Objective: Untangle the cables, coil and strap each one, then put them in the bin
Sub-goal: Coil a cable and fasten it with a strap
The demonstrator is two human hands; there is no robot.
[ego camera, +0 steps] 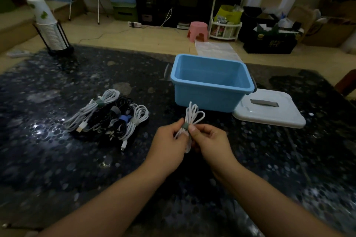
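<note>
While both hands meet above the dark speckled table [57,159], a coiled white cable [193,116] sits pinched between them, its loops fanning upward toward the blue bin [212,90]. A grey-green strap [185,126] wraps the coil at its waist, right where the fingers close on it. The left hand [169,140] grips the bundle from the left side with thumb and curled fingers, and the right hand [210,140] pinches it from the right, thumb pressed at the strap. The cable's lower end hangs down between the two palms, blurred. Just beyond the hands stands the bin, open and with no cable visible inside; its white lid [269,109] lies flat on the table to the right, touching the bin's corner. To the left of the hands lies a cluster of strapped cables [107,115], white and black coils lying side by side, well apart from the bin.
</note>
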